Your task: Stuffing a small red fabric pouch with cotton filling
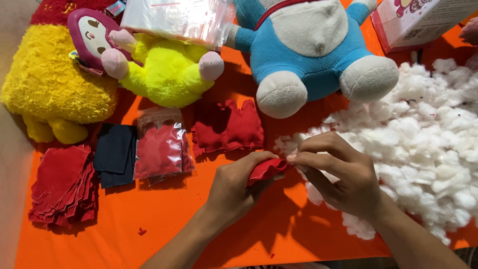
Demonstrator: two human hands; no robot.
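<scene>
My left hand [238, 183] grips a small red fabric piece [267, 169] low in the middle of the orange cloth. My right hand [342, 174] meets it from the right, fingertips pinched at the fabric's open edge with a bit of white stuffing there. A big heap of white stuffing [428, 134] lies just right of my hands. Several stuffed red fabric shapes [229, 127] rest just above my left hand.
A stack of red fabric pieces [63, 185], dark blue fabric pieces [115, 154] and a clear bag of red fabric [160, 151] lie at left. Yellow plush toys [50, 84], a blue and white plush toy [308, 45], a plastic bag [177, 20] and a box [418, 20] line the far side.
</scene>
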